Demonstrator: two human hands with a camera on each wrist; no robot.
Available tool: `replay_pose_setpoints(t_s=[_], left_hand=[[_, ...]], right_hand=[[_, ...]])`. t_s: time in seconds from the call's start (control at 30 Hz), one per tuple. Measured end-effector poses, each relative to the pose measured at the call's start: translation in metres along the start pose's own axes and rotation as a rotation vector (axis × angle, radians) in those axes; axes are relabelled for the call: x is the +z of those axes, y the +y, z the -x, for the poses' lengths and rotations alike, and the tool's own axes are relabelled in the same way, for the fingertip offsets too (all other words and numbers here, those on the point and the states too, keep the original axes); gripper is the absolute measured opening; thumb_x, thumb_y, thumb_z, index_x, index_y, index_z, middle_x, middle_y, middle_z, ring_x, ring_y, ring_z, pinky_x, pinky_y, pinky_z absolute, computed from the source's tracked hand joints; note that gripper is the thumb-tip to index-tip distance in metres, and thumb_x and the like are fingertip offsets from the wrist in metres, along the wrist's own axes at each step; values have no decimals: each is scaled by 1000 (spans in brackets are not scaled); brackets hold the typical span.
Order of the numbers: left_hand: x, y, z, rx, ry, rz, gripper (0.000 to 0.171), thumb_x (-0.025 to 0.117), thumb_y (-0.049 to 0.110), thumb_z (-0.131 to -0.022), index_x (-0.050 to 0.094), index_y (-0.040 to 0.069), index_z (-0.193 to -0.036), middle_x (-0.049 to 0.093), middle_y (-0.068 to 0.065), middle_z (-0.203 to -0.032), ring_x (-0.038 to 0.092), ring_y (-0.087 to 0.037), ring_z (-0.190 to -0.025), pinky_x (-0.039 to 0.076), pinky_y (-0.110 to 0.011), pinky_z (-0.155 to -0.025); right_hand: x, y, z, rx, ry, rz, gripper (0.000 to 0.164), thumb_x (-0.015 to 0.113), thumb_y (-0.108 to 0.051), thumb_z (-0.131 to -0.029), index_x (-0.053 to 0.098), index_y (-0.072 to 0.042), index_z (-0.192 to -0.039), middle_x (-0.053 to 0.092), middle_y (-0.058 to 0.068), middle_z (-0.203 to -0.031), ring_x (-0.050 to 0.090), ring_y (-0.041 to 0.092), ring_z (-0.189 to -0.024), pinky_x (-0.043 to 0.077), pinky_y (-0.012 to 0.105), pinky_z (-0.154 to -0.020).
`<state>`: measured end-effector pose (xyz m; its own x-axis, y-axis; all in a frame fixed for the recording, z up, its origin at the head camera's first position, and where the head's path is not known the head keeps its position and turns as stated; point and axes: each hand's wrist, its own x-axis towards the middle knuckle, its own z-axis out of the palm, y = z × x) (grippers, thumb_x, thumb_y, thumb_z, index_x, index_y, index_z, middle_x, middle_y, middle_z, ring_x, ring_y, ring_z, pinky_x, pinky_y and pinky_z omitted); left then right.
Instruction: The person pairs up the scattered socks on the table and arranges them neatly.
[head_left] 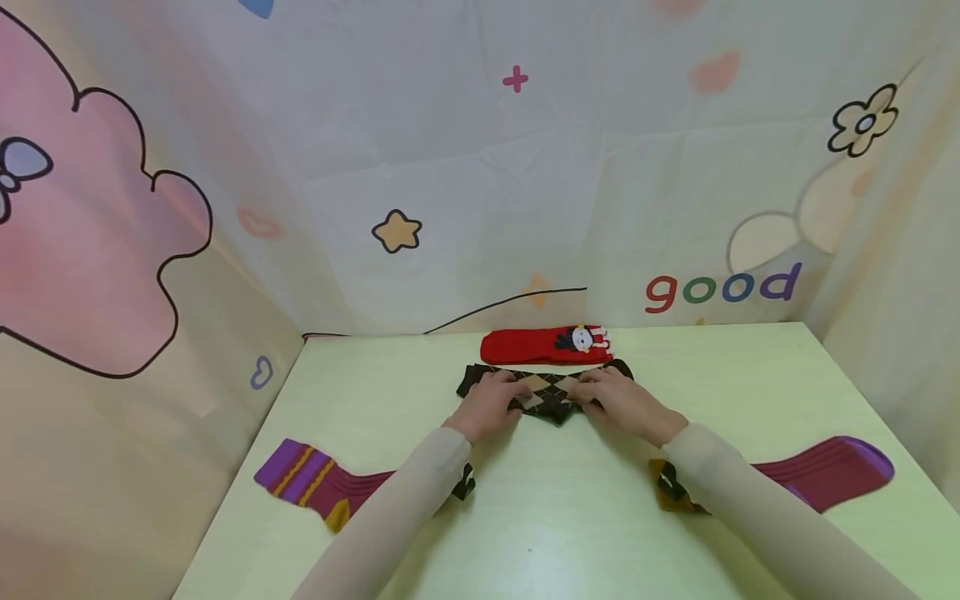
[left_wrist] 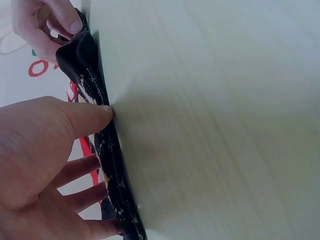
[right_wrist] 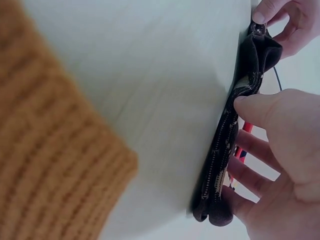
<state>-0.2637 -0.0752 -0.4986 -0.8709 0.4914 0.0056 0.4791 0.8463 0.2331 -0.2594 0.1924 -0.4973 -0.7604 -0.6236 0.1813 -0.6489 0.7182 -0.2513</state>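
A dark brown argyle sock [head_left: 551,396] with tan diamonds lies across the far middle of the table. My left hand [head_left: 491,406] grips its left part; in the left wrist view the thumb presses the near edge of the sock [left_wrist: 115,165] and the fingers reach along its far side. On the right part, my right hand [head_left: 622,400] holds it likewise, thumb in front and fingers behind, as the right wrist view shows at the sock's edge [right_wrist: 217,150]. Layered edges show there; whether one sock or two cannot be told. Just behind lies a red sock [head_left: 525,347] with a cartoon figure.
A maroon sock [head_left: 352,492] with purple and yellow bands lies left, partly under my left sleeve [head_left: 405,500]. Another maroon sock [head_left: 832,475] lies right, partly covered by my right sleeve [head_left: 750,492]. A printed curtain [head_left: 480,183] stands behind the table [head_left: 540,533].
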Motion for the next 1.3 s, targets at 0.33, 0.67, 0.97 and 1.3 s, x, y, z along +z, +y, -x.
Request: replay_pose_setpoints(t_s=[0.33, 0.67, 0.97, 1.3], left_hand=[[-1, 0, -10, -40, -7, 18, 30, 71, 18, -98, 71, 27, -127, 58, -5, -134, 51, -28, -119, 48, -50, -98], [0, 0, -16, -73, -16, 21, 30, 68, 19, -100, 70, 28, -129, 57, -4, -137, 49, -28, -123, 46, -52, -103], [-3, 0, -17, -66, 2, 17, 30, 69, 18, -99, 71, 27, -127, 58, -5, -134, 50, -29, -122, 47, -53, -103], [-3, 1, -16, -78, -15, 17, 31, 68, 19, -100, 70, 29, -129, 57, -5, -137, 49, -28, -123, 45, -51, -104]], right_hand=[[1, 10, -10, 26, -9, -4, 27, 75, -7, -93, 77, -15, -118, 68, 12, -120, 59, 35, -110, 52, 52, -96], [-2, 12, -13, 36, -16, -12, 26, 74, -6, -93, 77, -13, -118, 68, 13, -120, 58, 35, -110, 51, 53, -96], [-2, 14, -15, 10, 13, -7, 25, 74, -5, -93, 77, -12, -117, 68, 12, -118, 59, 35, -110, 51, 53, -96], [-1, 14, -15, 19, 9, 0, 25, 74, -5, -93, 77, -13, -117, 68, 13, -119, 60, 36, -109, 51, 53, -96]])
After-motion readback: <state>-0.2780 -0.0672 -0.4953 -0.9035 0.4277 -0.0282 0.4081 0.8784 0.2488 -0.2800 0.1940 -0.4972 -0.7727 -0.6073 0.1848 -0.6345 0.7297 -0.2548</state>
